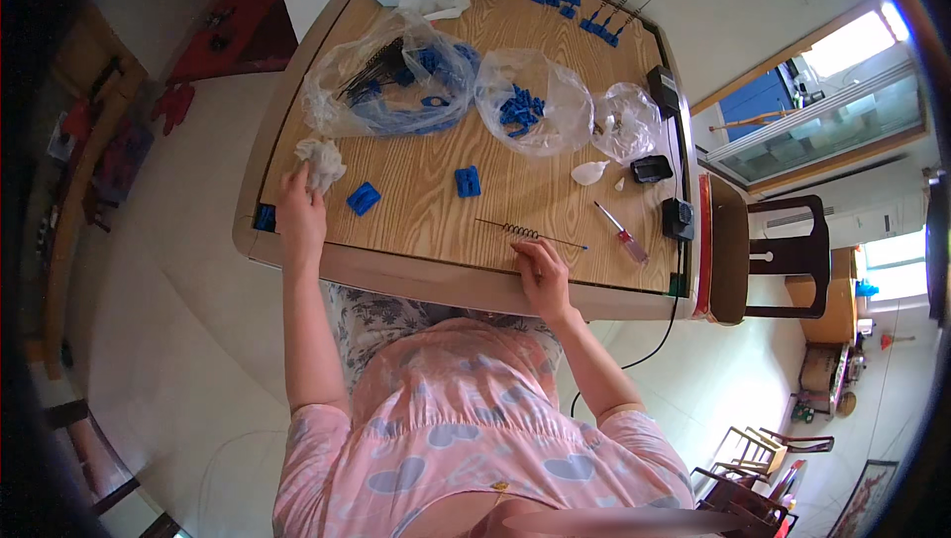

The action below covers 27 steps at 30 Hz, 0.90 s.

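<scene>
Here the left hand (300, 209) rests at about nine o'clock on the wooden worktop (426, 211), its fingers closed on a crumpled white cloth (320, 161). The right hand (541, 275) lies near the front edge at six o'clock, fingers loosely curled and touching the worktop just below a thin metal rod with a coiled spring (528, 233), gripping nothing. Two blue plastic blocks (364, 198) sit between the hands. A red-handled screwdriver (622, 233) lies toward three o'clock. Clear bags of blue parts (530, 107) crowd twelve o'clock.
</scene>
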Each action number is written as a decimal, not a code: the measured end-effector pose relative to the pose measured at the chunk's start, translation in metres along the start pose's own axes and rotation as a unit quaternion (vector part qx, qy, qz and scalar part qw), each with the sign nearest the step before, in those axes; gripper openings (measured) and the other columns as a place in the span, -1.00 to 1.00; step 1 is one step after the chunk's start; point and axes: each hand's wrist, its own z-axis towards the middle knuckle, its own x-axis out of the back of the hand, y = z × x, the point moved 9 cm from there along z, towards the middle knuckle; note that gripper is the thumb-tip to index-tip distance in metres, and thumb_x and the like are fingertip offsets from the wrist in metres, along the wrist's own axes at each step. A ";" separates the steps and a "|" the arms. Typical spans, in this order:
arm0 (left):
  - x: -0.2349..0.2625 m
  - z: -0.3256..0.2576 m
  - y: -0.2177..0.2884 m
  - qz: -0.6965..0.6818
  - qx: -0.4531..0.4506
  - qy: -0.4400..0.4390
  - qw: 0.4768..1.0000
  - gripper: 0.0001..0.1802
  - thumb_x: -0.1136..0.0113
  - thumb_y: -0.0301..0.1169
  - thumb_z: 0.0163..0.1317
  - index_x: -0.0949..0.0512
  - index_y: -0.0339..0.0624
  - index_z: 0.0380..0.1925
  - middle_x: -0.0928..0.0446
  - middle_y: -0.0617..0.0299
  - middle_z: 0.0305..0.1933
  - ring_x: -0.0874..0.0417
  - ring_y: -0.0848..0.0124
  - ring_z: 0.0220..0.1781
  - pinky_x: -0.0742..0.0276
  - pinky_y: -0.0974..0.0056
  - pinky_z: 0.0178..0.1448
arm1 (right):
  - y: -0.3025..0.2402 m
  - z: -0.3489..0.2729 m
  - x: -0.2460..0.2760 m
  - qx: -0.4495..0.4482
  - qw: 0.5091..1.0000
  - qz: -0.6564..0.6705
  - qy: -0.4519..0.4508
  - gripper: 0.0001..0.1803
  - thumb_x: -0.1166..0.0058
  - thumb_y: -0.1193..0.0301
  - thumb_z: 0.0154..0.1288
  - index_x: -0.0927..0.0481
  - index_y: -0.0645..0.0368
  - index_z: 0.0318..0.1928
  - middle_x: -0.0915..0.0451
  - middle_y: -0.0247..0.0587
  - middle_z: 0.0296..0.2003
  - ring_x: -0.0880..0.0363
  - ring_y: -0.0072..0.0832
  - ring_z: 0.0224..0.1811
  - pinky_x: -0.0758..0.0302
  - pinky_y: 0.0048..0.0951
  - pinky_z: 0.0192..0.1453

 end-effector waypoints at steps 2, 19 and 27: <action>-0.011 0.003 0.008 0.011 0.033 -0.059 0.998 -0.71 -0.22 -0.50 0.16 -0.50 -0.26 -0.09 -0.46 0.02 -0.13 -0.54 0.06 -0.08 -0.48 0.07 -0.03 | 0.008 -0.006 0.001 -0.001 1.000 -0.016 0.018 -0.80 0.00 0.68 0.20 -0.59 0.28 -0.17 -0.56 -0.12 -0.28 -0.56 -0.39 -0.38 -0.49 -0.50 -0.32; -0.050 -0.015 0.036 -0.042 -0.015 -0.142 0.989 -0.79 -0.30 -0.43 0.11 -0.57 -0.20 -0.23 -0.46 0.12 -0.18 -0.53 0.13 -0.08 -0.47 0.13 -0.02 | 0.009 -0.008 0.008 -0.016 0.998 0.031 0.043 -0.83 -0.03 0.63 0.19 -0.59 0.27 -0.19 -0.53 -0.10 -0.38 -0.52 -0.32 -0.47 -0.45 -0.42 -0.42; -0.003 0.039 -0.052 -0.153 0.137 -0.021 0.978 -0.85 -0.20 -0.41 0.25 -0.58 -0.21 -0.22 -0.52 0.17 -0.17 -0.56 0.28 -0.13 -0.47 0.24 -0.08 | 0.008 -0.009 0.010 -0.008 0.998 0.044 0.055 -0.83 -0.06 0.62 0.19 -0.59 0.26 -0.19 -0.50 -0.12 -0.44 -0.50 -0.34 -0.50 -0.44 -0.44 -0.43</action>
